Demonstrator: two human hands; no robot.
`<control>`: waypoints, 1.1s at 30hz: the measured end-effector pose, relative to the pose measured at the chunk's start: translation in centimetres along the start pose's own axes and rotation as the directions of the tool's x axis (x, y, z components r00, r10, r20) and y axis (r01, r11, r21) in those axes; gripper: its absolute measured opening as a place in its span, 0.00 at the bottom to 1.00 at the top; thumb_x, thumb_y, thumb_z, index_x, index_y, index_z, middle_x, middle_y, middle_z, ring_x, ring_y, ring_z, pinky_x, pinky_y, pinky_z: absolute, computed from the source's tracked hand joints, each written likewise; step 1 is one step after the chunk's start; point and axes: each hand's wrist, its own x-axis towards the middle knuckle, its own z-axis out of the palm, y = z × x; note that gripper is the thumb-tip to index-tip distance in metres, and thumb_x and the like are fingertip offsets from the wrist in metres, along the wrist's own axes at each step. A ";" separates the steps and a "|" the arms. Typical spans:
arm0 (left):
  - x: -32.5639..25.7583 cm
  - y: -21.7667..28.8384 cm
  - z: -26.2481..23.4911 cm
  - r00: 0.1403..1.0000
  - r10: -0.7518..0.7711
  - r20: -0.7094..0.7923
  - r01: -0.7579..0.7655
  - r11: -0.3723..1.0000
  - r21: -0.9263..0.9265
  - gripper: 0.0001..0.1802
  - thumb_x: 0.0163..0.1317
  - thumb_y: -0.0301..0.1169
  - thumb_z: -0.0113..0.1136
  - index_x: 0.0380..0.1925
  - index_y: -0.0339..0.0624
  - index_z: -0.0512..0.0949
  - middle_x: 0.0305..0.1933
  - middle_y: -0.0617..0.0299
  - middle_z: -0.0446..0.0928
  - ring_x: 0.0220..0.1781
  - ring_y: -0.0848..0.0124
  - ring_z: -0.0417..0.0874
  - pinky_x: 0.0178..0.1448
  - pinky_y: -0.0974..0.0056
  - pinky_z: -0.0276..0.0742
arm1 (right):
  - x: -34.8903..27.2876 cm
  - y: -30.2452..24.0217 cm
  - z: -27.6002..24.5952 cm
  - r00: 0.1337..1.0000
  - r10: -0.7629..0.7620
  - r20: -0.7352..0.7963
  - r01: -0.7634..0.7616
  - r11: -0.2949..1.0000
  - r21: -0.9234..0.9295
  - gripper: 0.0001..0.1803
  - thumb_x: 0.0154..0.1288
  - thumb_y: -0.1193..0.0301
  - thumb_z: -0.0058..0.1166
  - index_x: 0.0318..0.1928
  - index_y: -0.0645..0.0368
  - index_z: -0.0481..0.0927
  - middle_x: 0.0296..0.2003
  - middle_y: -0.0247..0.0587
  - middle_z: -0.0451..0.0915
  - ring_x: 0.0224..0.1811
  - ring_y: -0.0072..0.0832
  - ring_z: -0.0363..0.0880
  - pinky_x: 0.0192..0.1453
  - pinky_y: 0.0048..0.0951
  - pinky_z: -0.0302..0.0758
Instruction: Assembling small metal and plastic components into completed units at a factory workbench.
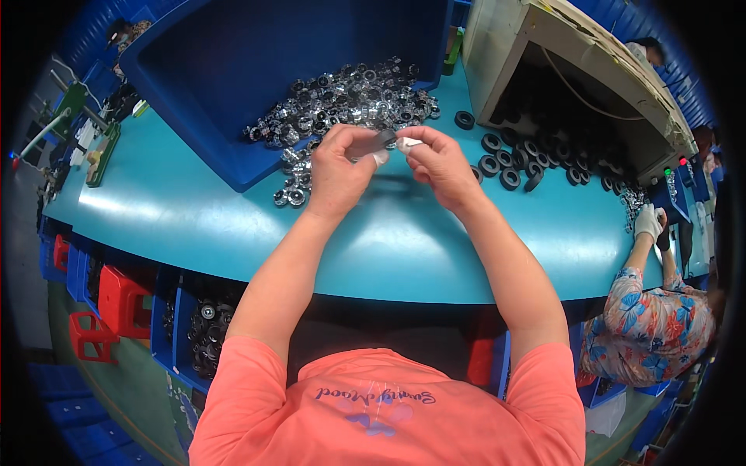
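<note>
Both my hands meet over the far middle of the table, at the near edge of a pile of shiny clear-and-black wheel hubs (pixel 342 101). Between the fingertips of my left hand (pixel 339 172) is a small black ring (pixel 384 139), like a toy tyre. My right hand (pixel 441 166) pinches at the ring's right side, thumb and finger closed against it. White covers show on fingertips of both hands. Whether a hub sits inside the ring is hidden by my fingers. A few hubs (pixel 294 193) lie loose beside my left wrist.
A large blue bin (pixel 210 116) lies tipped toward me, hubs spilling from it. At right, black rings (pixel 509 179) spread before an open box (pixel 497 62). A co-worker's gloved hand (pixel 646 223) works at the far right. Red stools (pixel 122 301) stand below left.
</note>
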 end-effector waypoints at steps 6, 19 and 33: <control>-0.4 -0.4 0.3 0.994 0.101 -0.051 -0.087 0.971 0.222 0.14 0.53 0.20 0.73 0.41 0.36 0.83 0.40 0.62 0.79 0.39 0.72 0.86 0.45 0.67 0.82 | -0.1 1.0 1.0 0.984 0.029 -0.173 -0.054 0.988 -0.145 0.19 0.64 0.66 0.69 0.52 0.60 0.85 0.32 0.28 0.80 0.26 0.13 0.70 0.27 0.17 0.64; -0.4 -0.8 0.1 0.908 -0.297 0.296 0.391 0.855 -0.341 0.06 0.68 0.27 0.66 0.42 0.39 0.84 0.34 0.69 0.78 0.36 0.79 0.78 0.39 0.71 0.76 | -0.5 0.0 0.8 0.981 0.194 -0.024 -0.193 0.981 0.036 0.12 0.64 0.67 0.71 0.44 0.59 0.86 0.32 0.27 0.82 0.28 0.14 0.70 0.31 0.18 0.65; 0.0 -2.2 -0.3 0.881 -0.246 0.405 0.473 0.472 -0.744 0.14 0.74 0.38 0.60 0.49 0.40 0.80 0.49 0.59 0.82 0.43 0.72 0.79 0.48 0.64 0.77 | 0.1 -0.5 -0.6 0.997 0.029 -0.077 -0.034 0.998 -0.059 0.19 0.70 0.65 0.63 0.54 0.64 0.80 0.35 0.32 0.80 0.32 0.18 0.74 0.37 0.22 0.71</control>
